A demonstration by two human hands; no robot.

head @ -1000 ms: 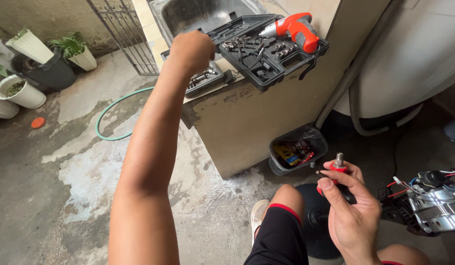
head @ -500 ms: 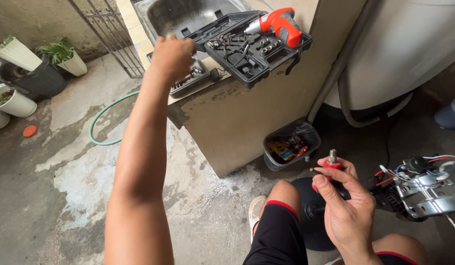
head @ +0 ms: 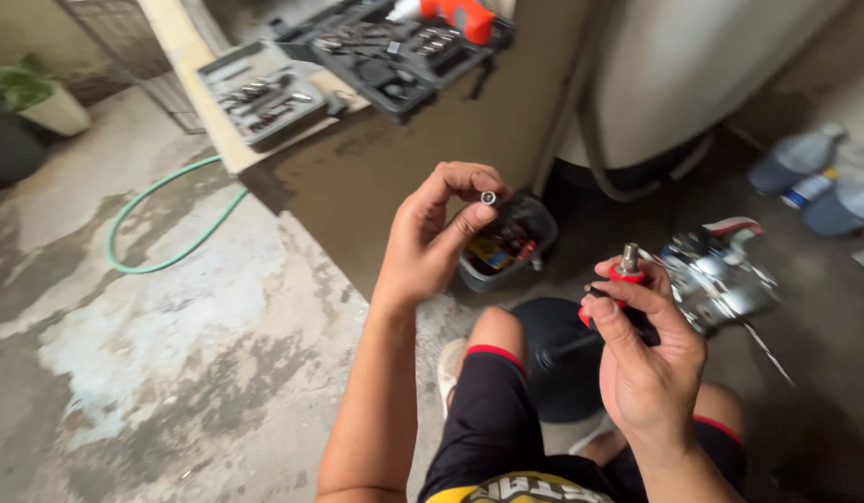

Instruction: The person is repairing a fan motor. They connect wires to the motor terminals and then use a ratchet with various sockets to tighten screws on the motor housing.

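The left hand, a second ago stretched up to the open black tool case on the tabletop, is now drawn back before the body, pinching a small silver metal socket bit between thumb and fingertips. Just right of it, the right hand grips a red-and-black screwdriver handle, its metal tip up. So the bit is picked and sits close to the driver.

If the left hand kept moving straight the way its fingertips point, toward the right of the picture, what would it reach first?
Probably the metal tip of the red-and-black screwdriver handle held upright in the right hand. The left hand pinches a small silver socket bit aimed roughly that way, slightly higher; depth is unclear, so it might pass above.
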